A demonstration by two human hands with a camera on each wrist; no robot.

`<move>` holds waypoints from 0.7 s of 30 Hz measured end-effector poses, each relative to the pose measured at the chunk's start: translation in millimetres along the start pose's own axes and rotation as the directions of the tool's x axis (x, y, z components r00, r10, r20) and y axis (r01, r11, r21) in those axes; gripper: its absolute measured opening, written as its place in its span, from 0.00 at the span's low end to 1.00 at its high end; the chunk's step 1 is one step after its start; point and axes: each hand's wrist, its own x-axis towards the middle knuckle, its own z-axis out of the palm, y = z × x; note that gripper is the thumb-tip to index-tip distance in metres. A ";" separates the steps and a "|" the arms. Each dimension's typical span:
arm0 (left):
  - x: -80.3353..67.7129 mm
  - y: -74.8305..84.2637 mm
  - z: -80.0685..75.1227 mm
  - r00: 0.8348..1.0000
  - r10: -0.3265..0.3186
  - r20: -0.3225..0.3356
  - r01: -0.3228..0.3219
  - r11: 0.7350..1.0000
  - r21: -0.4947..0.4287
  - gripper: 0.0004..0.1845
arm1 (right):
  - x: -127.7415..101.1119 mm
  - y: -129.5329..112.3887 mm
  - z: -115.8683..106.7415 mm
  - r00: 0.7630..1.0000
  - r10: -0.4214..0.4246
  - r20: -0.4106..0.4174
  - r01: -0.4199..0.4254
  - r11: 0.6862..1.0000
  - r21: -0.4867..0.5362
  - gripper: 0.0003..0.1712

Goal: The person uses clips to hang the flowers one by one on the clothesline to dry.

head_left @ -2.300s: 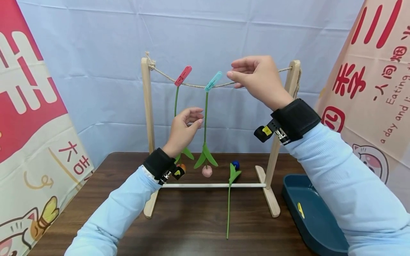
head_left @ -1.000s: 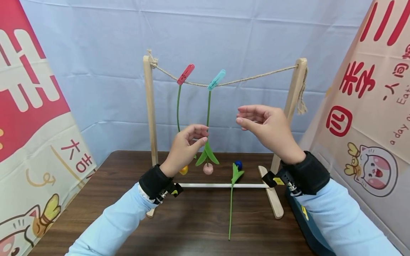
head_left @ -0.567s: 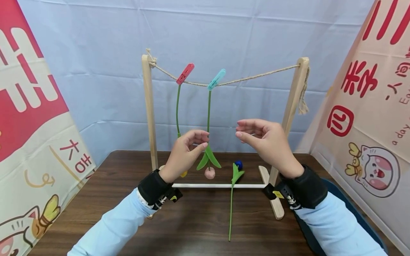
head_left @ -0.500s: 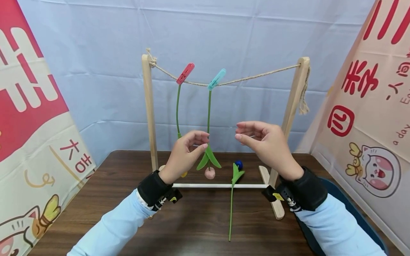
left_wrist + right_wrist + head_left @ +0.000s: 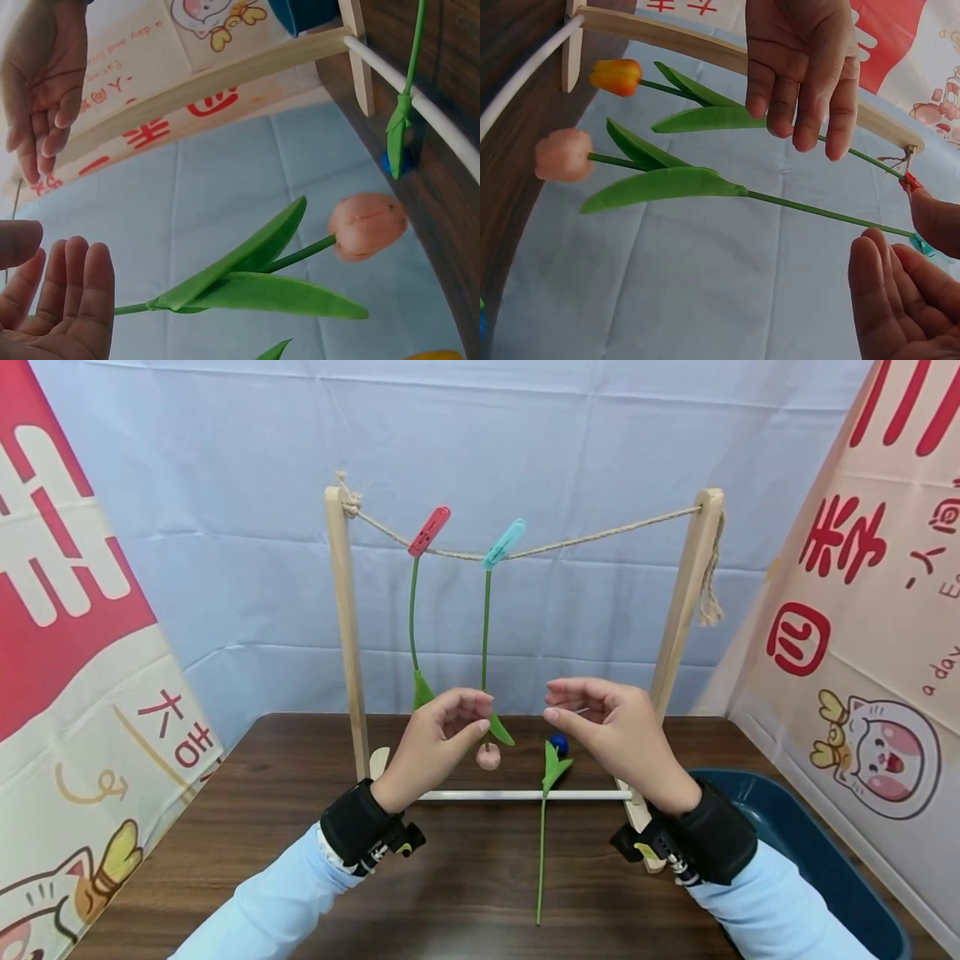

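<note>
Head view — your left hand (image 5: 437, 745), near the pink bloom (image 5: 488, 757), and right hand (image 5: 622, 735) both hold nothing — fingers loosely bent.

Broad lane under the rope (image 5: 600, 537), between pink tulip (image 5: 664, 184) and right post (image 5: 684, 585), the right hand (image 5: 617, 724) in front of it! Leftward, the orange tulip (image 5: 616, 77) hangs in the way; low down, the white bar (image 5: 480, 795) and blue flower (image 5: 553, 767) block passage.
</note>
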 end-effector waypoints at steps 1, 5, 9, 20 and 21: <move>-1.5 -0.5 0.6 1.000 -0.001 0.003 0.001 1.000 -0.002 0.14 | -1.6 1.3 0.7 1.000 0.006 0.003 -0.006 1.000 0.010 0.17; -7.0 -2.2 3.0 1.000 0.002 0.016 -0.002 1.000 -0.028 0.14 | -7.2 5.8 3.9 1.000 0.016 0.010 -0.016 0.999 0.051 0.17; -11.7 -5.3 7.0 1.000 -0.008 0.024 0.010 0.998 -0.062 0.13 | -11.9 9.9 7.2 0.999 0.032 0.017 -0.033 0.996 0.084 0.17; -23.3 -9.8 16.5 0.997 -0.055 0.057 0.060 0.994 -0.091 0.14 | -27.7 21.2 14.7 0.995 0.092 0.040 -0.096 0.990 0.100 0.16; -24.3 -10.1 17.1 0.997 -0.053 0.060 0.059 0.994 -0.093 0.14 | -29.4 22.4 15.1 0.995 0.095 0.041 -0.099 0.990 0.101 0.16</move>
